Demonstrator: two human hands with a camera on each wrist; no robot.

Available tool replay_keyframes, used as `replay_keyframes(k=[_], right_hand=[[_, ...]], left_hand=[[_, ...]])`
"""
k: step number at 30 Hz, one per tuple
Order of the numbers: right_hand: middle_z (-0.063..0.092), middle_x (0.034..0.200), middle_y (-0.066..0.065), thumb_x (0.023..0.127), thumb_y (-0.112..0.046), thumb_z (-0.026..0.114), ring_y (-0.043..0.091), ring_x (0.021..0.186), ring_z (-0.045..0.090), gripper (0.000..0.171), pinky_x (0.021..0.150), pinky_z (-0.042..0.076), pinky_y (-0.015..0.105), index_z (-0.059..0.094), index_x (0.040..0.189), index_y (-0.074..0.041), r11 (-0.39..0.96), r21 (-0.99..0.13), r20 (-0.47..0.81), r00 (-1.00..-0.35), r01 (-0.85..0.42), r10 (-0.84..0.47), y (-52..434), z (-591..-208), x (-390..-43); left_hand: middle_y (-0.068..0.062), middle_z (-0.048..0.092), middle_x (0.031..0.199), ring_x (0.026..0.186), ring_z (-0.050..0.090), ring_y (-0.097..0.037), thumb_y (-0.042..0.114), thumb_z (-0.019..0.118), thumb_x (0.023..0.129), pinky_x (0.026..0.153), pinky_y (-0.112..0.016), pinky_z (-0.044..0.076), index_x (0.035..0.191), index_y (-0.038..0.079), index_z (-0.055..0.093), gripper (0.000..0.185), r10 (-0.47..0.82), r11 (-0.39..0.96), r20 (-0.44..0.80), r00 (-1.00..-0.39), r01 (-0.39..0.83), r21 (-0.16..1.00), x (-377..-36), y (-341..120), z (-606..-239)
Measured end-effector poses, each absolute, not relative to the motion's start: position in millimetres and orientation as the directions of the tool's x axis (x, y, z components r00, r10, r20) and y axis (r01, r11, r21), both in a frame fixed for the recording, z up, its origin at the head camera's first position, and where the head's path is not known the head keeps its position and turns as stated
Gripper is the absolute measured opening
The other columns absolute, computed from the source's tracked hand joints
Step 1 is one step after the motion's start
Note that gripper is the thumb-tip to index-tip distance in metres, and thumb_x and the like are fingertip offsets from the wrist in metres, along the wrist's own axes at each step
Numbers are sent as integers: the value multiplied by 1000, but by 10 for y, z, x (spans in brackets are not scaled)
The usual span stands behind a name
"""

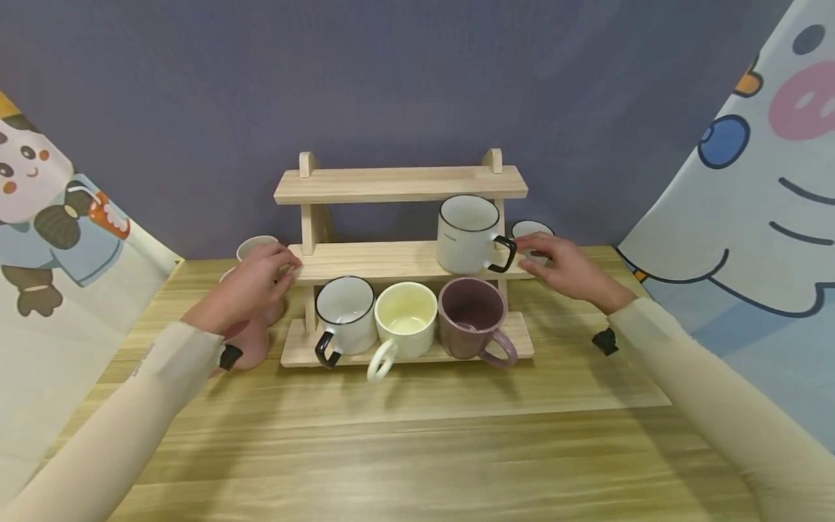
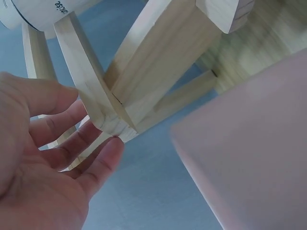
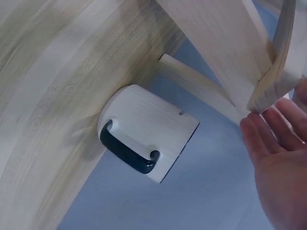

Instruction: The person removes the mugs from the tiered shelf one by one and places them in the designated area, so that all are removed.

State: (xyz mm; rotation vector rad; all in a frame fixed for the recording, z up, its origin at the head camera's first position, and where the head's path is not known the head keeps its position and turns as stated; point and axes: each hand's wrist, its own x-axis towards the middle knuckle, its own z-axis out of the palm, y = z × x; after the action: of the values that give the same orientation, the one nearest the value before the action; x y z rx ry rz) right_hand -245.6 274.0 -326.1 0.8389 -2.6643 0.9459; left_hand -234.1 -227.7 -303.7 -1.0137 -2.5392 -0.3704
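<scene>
on the bottom shelf nearest me, three mugs sit in a row with their mouths tipped toward me: a white mug with black handle [image 1: 343, 313], a cream mug [image 1: 404, 317] and a purple mug [image 1: 472, 317]. if i nudge or lift the wooden rack [image 1: 401, 254] unevenly, i judge they could roll off onto the desk [image 1: 404, 442]. a step further back, my left hand [image 1: 251, 283] lies with fingers relaxed and nearly straight, fingertips [image 2: 103, 158] against the left end of the middle shelf, gripping nothing. the pink mugs [image 1: 251, 341] stand right under that wrist, so a careless pull could knock them. my right hand [image 1: 561, 264] is likewise open, fingers [image 3: 268, 139] touching the shelf's right end, just beside the black handle of the upright white mug [image 1: 466, 233], which could tip if i bump it. behind my right hand stands another white mug [image 1: 531, 230], partly hidden. the top shelf is furthest.
</scene>
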Motion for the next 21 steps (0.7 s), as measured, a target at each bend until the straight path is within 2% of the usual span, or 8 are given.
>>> replay_keyframes(k=[6,10,17,21], right_hand=[[53,126,14,98,-12,52,35,109,54,33,88,43,52,55,128,-1,637,-462,466,-780,-617,-418,2665,-3063,-2412],[53,126,10,98,-18,52,31,112,52,32,91,42,50,57,127,-4,646,-425,537,-751,-634,-384,2590,-2855,-2383],[53,127,7,96,-23,58,26,118,48,37,98,40,42,56,128,-5,625,-427,523,-742,-653,-419,2375,-2659,-2357],[51,129,5,94,-25,60,25,119,48,41,98,40,43,55,130,-6,621,-416,506,-737,-664,-449,2287,-2615,-2345]], left_hand=[[-19,59,93,91,52,-36,-7,64,81,85,-47,41,95,-9,65,14,597,713,416,-687,691,118,-2318,-2267,-3021],[-20,59,93,91,52,-37,-7,64,81,84,-47,41,95,-9,65,14,598,713,414,-687,691,117,-2314,-2253,-3006],[-19,59,93,90,53,-36,-6,64,82,83,-47,43,95,-9,65,14,592,722,407,-696,682,117,-2316,-2268,-3028],[-19,59,94,91,53,-35,-6,64,82,84,-47,43,96,-9,65,14,586,726,398,-705,676,129,-2308,-2278,-3027]])
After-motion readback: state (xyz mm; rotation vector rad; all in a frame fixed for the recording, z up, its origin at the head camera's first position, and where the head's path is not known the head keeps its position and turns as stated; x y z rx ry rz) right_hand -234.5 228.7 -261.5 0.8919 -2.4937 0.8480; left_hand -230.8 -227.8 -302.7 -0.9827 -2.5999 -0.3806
